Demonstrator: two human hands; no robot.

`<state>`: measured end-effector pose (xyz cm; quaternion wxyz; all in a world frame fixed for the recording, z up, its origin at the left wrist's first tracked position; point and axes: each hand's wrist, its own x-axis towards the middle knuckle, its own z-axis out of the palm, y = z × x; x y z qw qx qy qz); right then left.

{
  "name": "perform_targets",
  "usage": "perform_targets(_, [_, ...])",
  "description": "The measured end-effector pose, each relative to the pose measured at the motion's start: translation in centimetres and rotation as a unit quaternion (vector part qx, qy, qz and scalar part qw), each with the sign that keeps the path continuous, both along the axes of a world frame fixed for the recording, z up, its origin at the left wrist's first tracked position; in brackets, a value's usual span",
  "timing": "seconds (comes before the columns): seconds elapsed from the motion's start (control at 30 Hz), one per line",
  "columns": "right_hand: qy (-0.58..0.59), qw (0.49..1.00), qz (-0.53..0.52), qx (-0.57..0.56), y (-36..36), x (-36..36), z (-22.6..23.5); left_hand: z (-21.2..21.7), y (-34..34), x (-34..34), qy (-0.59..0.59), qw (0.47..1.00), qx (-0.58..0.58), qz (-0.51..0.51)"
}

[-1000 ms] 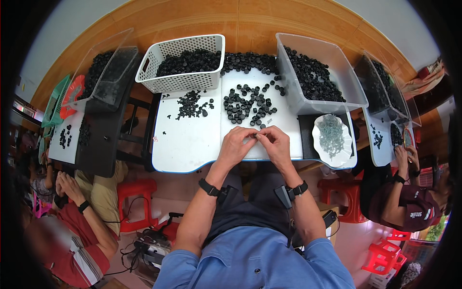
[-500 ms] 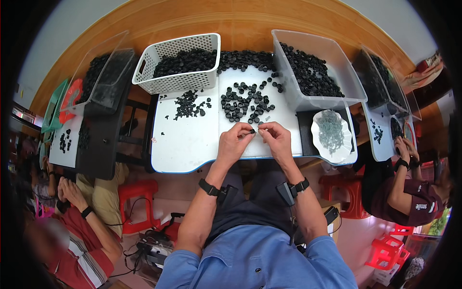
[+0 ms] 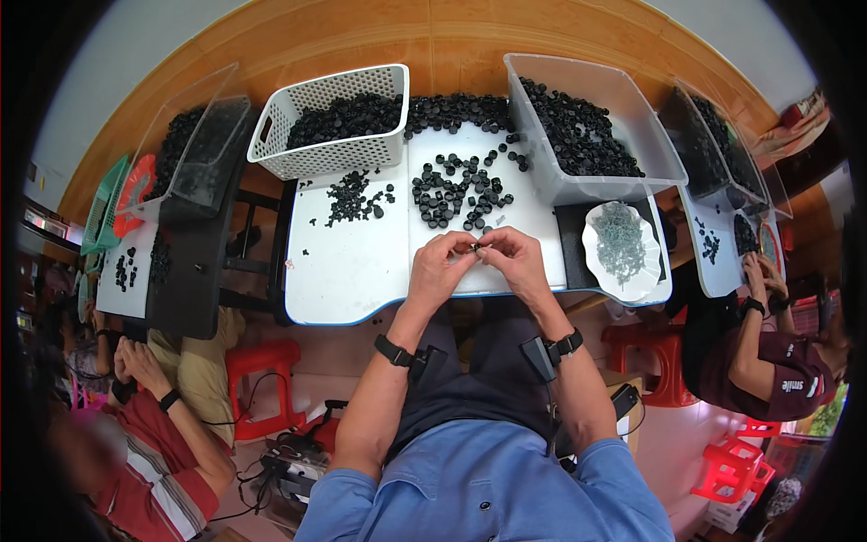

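Over the front of the white table [image 3: 361, 271], my two hands meet at the fingertips. My left hand [image 3: 439, 266] pinches a small black part [image 3: 474, 247]. The fingers of my right hand [image 3: 515, 260] are closed against that same part; whether they also hold a tiny piece is hidden. Just beyond my fingertips lies a loose group of round black caps [image 3: 458, 191]. To their left is a scatter of smaller black pieces [image 3: 352, 196]. A white scalloped plate [image 3: 597, 263] with many tiny clear greyish pieces [image 3: 619, 244] stands to the right of my right hand.
A white perforated basket [image 3: 361, 152] of black parts stands back left, a clear plastic bin [image 3: 596, 191] of black caps back right. More black caps [image 3: 458, 114] are heaped between them. People work at side tables left and right. Red stools [image 3: 262, 384] stand on the floor.
My right hand has moved left, bringing its fingertips from slightly apart to meet the black part in my left hand. My left hand has stayed nearly in place.
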<state>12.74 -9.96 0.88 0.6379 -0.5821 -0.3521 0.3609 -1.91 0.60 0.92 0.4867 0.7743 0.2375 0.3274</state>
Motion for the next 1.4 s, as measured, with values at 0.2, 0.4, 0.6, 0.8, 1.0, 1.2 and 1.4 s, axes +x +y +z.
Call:
perform_targets(0.2, [0.028,0.992,-0.104,0.066,-0.2,0.6,-0.3,0.3,0.6,1.1,0.034,0.994,0.025,0.099])
perform_targets(0.4, [0.022,0.991,-0.113,0.066,-0.3,0.3,-0.7,0.5,1.0,2.5,0.124,0.977,0.13,0.112])
perform_targets(0.6, [-0.003,0.99,-0.122,0.072,-0.3,0.0,-1.2,0.1,-0.2,2.0,0.065,0.982,0.138,0.108])
perform_targets(0.8, [-0.05,0.988,-0.129,0.068,0.0,-0.2,-1.5,-0.1,-1.0,1.6,0.051,0.989,0.106,0.086])
perform_targets(1.0, [-0.13,0.982,-0.134,0.041,0.0,-0.7,-0.8,-0.3,-1.1,1.4,0.048,0.99,0.103,0.086])
perform_targets(1.2, [-0.148,0.98,-0.131,0.034,0.0,-0.8,-0.7,-0.4,-1.2,1.4,0.043,0.989,0.115,0.077])
perform_targets(1.4, [-0.175,0.975,-0.137,0.023,0.3,-1.1,-0.9,-0.8,-0.7,1.2,0.046,0.989,0.12,0.071])
